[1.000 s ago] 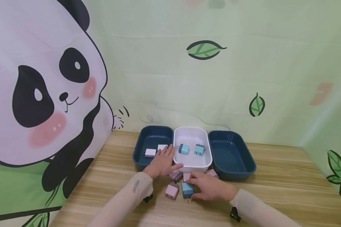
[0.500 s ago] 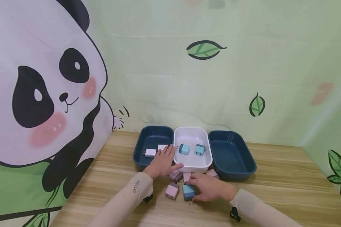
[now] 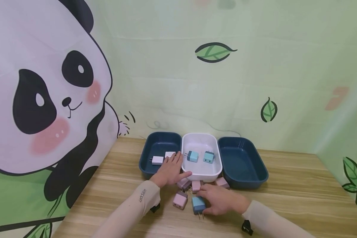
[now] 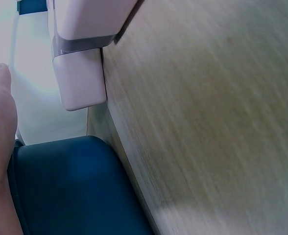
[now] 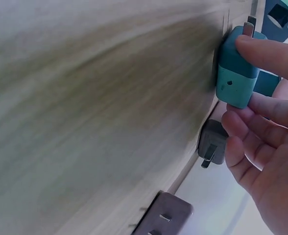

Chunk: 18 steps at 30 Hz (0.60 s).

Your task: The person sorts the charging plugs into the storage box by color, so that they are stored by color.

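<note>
My right hand [image 3: 221, 199] pinches a two-tone blue wall charger [image 3: 198, 205] on the wooden table, its prongs pointing toward me. In the right wrist view the thumb lies by the prongs of that charger [image 5: 237, 85], and the fingers are at its other end. My left hand [image 3: 171, 168] lies with straight fingers over the adjoining rims of the left navy bin [image 3: 142, 165] and the white bin [image 3: 202, 175]. Several pink chargers [image 3: 179, 200] lie in front of the white bin, between and beside my hands. The left palm is hidden.
Two light-blue chargers [image 3: 208, 157] sit in the white bin. White chargers [image 3: 157, 160] lie in the left navy bin, one partly behind my left fingers. A right navy bin [image 3: 241, 162] adjoins the white one. Behind stands a printed backdrop [image 3: 178, 82].
My right hand and the blue charger have shifted slightly toward me and to the right, showing more of the pink charger behind. The left hand has stayed put.
</note>
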### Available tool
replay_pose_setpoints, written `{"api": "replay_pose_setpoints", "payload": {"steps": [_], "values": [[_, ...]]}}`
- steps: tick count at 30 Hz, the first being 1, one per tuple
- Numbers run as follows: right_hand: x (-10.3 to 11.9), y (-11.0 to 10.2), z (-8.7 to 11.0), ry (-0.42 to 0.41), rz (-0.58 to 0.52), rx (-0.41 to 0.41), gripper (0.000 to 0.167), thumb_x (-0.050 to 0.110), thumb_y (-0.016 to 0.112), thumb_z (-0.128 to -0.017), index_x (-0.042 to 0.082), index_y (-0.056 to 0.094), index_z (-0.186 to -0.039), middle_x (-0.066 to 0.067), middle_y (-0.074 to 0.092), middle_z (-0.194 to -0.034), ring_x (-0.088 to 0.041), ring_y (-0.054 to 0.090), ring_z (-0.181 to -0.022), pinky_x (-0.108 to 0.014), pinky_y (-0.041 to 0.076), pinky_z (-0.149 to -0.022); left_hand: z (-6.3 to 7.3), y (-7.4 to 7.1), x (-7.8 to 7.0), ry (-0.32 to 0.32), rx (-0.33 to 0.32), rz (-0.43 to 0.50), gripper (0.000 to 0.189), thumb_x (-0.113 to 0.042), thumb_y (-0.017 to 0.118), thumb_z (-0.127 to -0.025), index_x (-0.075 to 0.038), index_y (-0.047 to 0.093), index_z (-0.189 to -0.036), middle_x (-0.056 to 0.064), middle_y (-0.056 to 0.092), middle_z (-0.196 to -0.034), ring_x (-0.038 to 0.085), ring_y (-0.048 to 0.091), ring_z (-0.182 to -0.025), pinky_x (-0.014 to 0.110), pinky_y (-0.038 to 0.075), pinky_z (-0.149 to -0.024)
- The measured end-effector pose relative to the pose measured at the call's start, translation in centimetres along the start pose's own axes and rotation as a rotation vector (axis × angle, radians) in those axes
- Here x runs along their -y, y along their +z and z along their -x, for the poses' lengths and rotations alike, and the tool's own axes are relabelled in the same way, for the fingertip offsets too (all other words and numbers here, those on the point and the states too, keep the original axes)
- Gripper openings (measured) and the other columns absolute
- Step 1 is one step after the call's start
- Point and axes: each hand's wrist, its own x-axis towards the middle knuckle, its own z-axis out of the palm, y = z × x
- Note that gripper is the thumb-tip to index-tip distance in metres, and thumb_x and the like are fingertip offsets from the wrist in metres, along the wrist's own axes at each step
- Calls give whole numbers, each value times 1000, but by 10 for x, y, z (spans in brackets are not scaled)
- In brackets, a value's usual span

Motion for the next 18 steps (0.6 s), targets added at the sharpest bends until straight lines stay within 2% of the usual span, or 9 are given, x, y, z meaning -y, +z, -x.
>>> {"api": "replay_pose_setpoints", "payload": {"steps": [8, 15, 18], "values": [[5, -6, 7, -32, 34, -43, 50, 39, 69, -84, 11, 59, -123, 1, 56, -119, -10, 51, -105, -31, 46, -92, -1, 0, 0, 3, -1, -5, 92, -68, 37, -89, -4, 15, -151, 13, 9, -157, 32, 11, -142, 50, 11, -112], [7, -16, 15, 6, 7, -61, 58, 40, 69, -85, 11, 54, -132, -6, 52, -130, -16, 49, -116, -37, 44, -96, -1, 2, 1, 8, -9, 9, 91, -68, 38, -89, -4, 15, -151, 14, 10, -157, 31, 11, -142, 51, 11, -112], [4, -18, 17, 3, 18, -93, 55, 39, 70, -84, 12, 56, -129, -2, 54, -125, -12, 50, -111, -34, 46, -93, -1, 2, 2, 7, -6, 8, 92, -68, 37, -89, -4, 14, -151, 13, 8, -157, 31, 10, -142, 50, 11, -112]]}}
